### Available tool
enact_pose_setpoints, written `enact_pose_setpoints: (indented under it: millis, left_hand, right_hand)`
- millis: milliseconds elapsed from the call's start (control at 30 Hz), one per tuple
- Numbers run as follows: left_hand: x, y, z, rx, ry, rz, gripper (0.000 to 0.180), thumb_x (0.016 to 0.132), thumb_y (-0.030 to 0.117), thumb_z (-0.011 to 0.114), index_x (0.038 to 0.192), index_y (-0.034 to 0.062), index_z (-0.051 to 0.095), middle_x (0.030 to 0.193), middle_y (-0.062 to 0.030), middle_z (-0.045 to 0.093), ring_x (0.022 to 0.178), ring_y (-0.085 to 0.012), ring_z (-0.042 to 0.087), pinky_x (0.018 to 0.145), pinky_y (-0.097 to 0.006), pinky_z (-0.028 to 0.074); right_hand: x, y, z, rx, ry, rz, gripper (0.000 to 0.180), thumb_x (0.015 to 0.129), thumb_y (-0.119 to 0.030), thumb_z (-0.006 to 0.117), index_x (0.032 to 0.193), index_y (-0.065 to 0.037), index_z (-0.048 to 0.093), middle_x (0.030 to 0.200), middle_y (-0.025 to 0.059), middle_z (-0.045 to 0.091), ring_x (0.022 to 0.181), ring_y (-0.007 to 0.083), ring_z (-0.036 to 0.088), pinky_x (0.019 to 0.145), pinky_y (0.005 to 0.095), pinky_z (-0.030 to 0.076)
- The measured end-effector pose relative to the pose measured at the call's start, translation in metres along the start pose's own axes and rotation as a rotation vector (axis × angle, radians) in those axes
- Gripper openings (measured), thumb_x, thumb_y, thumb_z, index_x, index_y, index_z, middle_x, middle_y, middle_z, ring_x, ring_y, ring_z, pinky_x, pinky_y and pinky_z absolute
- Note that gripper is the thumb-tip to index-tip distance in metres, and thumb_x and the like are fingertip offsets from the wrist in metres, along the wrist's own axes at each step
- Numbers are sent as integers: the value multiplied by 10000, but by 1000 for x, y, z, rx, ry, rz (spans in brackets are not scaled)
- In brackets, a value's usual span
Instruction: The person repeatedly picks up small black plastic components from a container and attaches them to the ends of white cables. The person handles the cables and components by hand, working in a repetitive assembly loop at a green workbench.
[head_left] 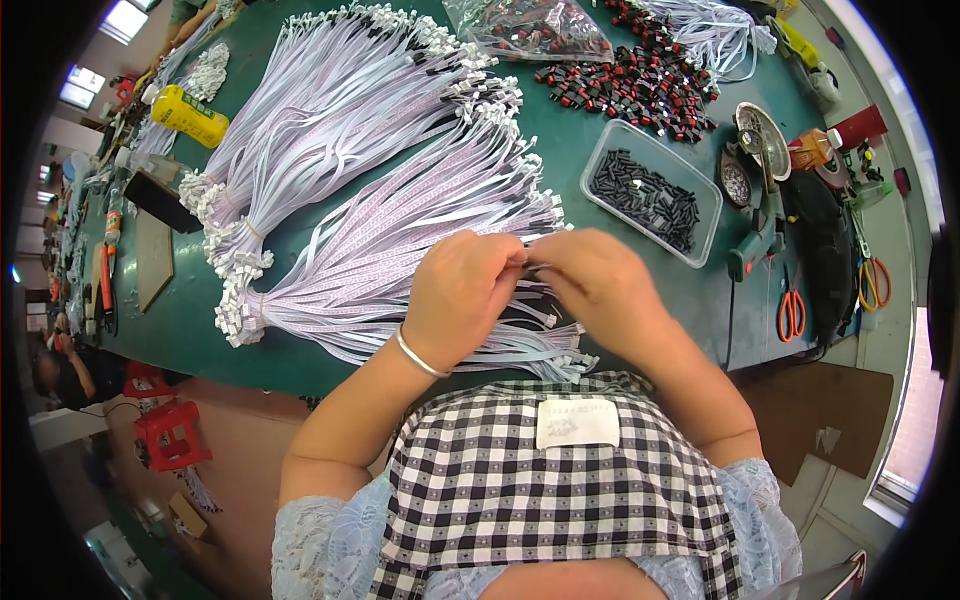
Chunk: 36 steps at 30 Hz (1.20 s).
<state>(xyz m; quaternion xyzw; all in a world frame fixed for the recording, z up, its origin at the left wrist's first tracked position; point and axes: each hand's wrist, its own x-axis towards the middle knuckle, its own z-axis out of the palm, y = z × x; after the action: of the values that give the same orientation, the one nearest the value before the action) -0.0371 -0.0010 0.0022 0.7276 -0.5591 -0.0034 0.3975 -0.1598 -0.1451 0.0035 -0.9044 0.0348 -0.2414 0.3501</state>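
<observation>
Over the nearer bundle of flat white ribbon cables (375,245), my two hands meet with fingertips together. My left hand (455,290) is closed in a pinch, a silver bangle at its wrist. Opposite it, my right hand (600,285) is also pinched and slightly blurred. A tiny dark piece shows between the fingertips; its kind is too small to tell. Loose cable ends with white connectors fan out beneath and beside both hands. To the right of my right hand, a clear plastic box (592,190) holds many short black tubes (645,195).
Another cable bundle (320,110) lies behind. Small red-and-black parts (640,85) are heaped at the back, beside a clear bag (530,30). Right: a green heat gun or glue gun (755,245), orange-handled scissors (791,315), a metal dish (765,135). Left: a yellow bottle (190,115). Behind it, a person's arm (190,25).
</observation>
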Motion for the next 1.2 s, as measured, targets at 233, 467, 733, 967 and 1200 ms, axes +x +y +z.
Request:
enact_pose_setpoints:
  millis: [233,467,733,967,1200]
  left_hand:
    - [-1,-4,6,112,-127,93,120,715,25,668,805,78,609,749,-48,587,693,-265,550,628,-360,451]
    - [-8,4,-3,110,-353,179,95,702,40,650,782,91,651,789,-34,588,730,-243,564,624,-353,455]
    - [-6,-1,-4,110,-367,182,148,712,38,630,840,105,662,769,-26,567,729,-225,557,658,-348,455]
    - [-7,0,-11,260,-381,194,114,714,52,641,815,104,639,739,-36,554,734,-228,575,637,-364,458]
    - [-6,5,-5,383,-291,-85,73,765,70,642,821,94,602,700,-60,608,609,-242,604,504,-339,448]
  right_hand:
    - [-2,54,-81,-515,-68,104,129,757,-99,670,884,-71,667,888,59,632,875,270,574,783,382,425]
    - [-14,91,-86,-588,-281,157,183,730,-68,650,908,-38,628,860,106,593,889,307,566,797,405,441]
    - [-11,98,-84,-417,-251,284,113,771,-69,590,875,-36,622,885,116,593,862,329,582,738,415,472]
    - [-9,90,-84,-419,-151,292,101,797,-72,584,884,-31,615,891,112,605,869,330,589,739,411,470]
    - [-11,80,-88,-427,-89,323,96,795,-70,589,886,-42,606,882,110,616,835,330,584,726,415,473]
